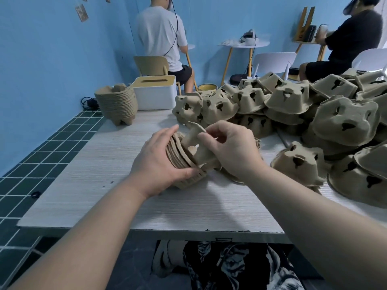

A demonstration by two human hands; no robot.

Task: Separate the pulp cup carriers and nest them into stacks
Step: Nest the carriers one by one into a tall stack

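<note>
My left hand (156,162) grips a small nested stack of brown pulp carriers (178,162), tilted on its side just above the pale wooden table (100,181). My right hand (232,149) holds a single pulp carrier (195,143) pressed against the open end of that stack. A large loose heap of pulp carriers (303,114) covers the right and far side of the table, most lying upside down. A tall finished stack of carriers (117,103) stands at the table's far left corner.
A white tissue box with a tan lid (154,91) stands beside the finished stack. Two seated persons (163,38) work at small tables behind, with white chairs (272,61) nearby. Dark green floor tiles (41,155) run along the left.
</note>
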